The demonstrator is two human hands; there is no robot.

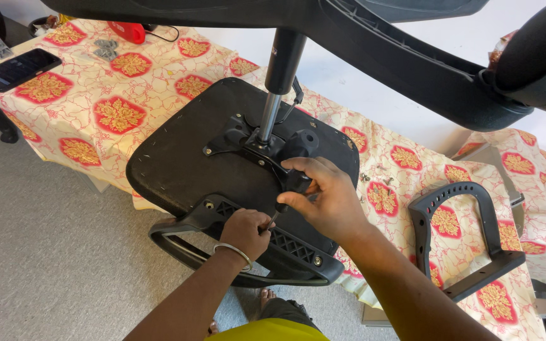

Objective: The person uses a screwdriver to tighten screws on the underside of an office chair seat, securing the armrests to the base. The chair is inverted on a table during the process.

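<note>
Fingers of left hand (246, 231) curled around tool handle (271, 220), right hand (321, 192) clasping black lever (298, 181) under chair seat (178, 164).

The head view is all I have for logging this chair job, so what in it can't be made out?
- Tool tip: hidden inside the left hand, against the armrest bracket.
- Mechanism lever: covered by the right hand.
- Chair base: cut off by the top edge.
- Small screws on the patterned cloth: too small to count.
- Loose armrest: its lower end lies partly behind the right forearm.
</note>
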